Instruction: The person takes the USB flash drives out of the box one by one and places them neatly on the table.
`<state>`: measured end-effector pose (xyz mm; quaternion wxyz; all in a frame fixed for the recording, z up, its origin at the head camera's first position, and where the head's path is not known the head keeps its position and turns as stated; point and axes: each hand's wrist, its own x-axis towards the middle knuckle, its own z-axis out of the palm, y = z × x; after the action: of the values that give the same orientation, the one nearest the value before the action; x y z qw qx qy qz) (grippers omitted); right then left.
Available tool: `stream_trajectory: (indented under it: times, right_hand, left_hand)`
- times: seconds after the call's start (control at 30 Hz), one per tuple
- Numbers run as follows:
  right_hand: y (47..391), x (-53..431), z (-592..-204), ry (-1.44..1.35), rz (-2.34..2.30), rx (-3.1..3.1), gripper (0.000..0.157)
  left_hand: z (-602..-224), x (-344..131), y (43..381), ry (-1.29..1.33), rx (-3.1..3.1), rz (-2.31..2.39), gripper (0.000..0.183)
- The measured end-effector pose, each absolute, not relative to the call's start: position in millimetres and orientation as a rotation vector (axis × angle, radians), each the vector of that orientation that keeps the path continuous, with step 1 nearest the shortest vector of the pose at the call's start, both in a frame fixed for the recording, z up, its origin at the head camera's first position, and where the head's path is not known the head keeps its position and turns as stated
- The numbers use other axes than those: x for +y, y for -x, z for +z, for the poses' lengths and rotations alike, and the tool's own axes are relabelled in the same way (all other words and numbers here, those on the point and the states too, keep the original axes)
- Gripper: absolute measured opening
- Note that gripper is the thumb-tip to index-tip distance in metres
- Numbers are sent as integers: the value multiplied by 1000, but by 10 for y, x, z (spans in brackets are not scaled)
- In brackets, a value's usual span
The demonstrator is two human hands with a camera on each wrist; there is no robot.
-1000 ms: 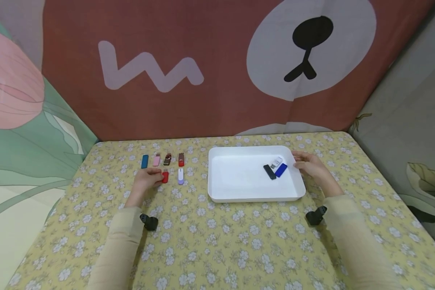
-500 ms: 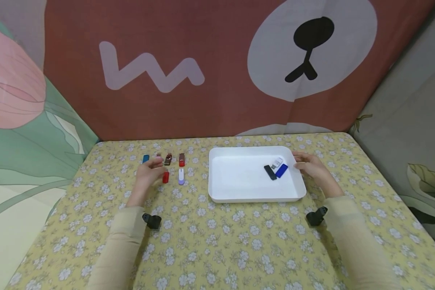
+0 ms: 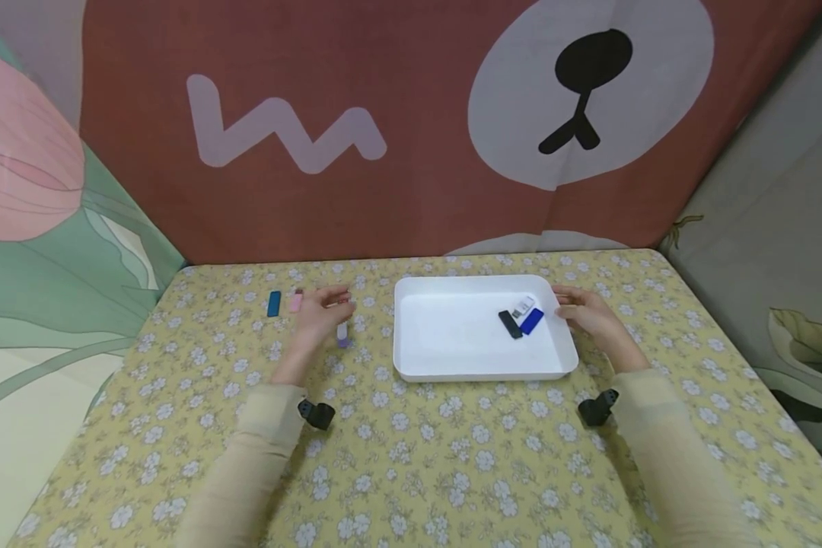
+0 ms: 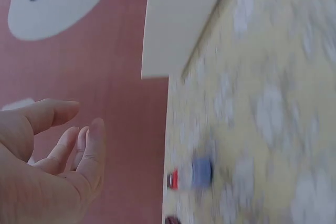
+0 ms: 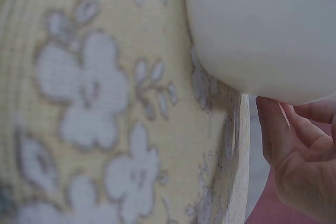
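Observation:
My left hand (image 3: 317, 313) hovers over a group of USB flash drives with thumb and fingers parted. Nothing lies between those fingers in the left wrist view. A white and purple flash drive (image 3: 342, 339) shows just below the fingers, with a red flash drive (image 4: 173, 179) behind it. The pink flash drive (image 3: 296, 303) and the teal-blue flash drive (image 3: 274, 304) lie left of the hand, which hides the others. My right hand (image 3: 592, 316) holds the right rim of a white tray (image 3: 445, 335), its fingers against the outer wall (image 5: 262, 30).
Inside the tray lie a black flash drive (image 3: 510, 325), a dark blue flash drive (image 3: 531, 321) and a white flash drive (image 3: 524, 307). A flowered yellow cloth (image 3: 425, 457) covers the table. Behind it stands a printed brown backdrop (image 3: 411, 205).
My left hand has left the lower red flash drive and moved right and slightly away from me, above the other drives. My right hand and the tray stay put.

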<state>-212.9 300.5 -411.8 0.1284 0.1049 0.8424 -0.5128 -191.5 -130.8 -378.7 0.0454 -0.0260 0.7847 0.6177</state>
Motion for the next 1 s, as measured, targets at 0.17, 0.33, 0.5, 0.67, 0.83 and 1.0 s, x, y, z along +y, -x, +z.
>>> stream_trajectory:
  times: [0.17, 0.33, 0.5, 0.67, 0.83, 1.0]
  right_hand:
    - [2159, 3034, -4162, -312, -1502, 2445, 58]
    - [2137, 3003, -4117, -306, -1481, 2457, 57]
    - [2135, 2979, -4084, -295, -1475, 2437, 58]
    - [2116, 2976, -4062, -273, -1472, 2429, 58]
    - [2124, 2987, -4088, -289, -1473, 2439, 58]
    - [2123, 2989, -4098, -297, -1471, 2445, 57]
  left_hand:
    - [-3764, -1068, 1940, 80, 2349, 1872, 45]
    - [-3790, -830, 1964, 20, 2318, 1897, 44]
    - [-3795, -617, 1973, -15, 2301, 1873, 44]
    - [-3800, -447, 1975, -30, 2310, 1837, 43]
    - [-3840, -307, 1983, -43, 2281, 1841, 43]
    - [-3873, -155, 1988, -29, 2233, 1879, 43]
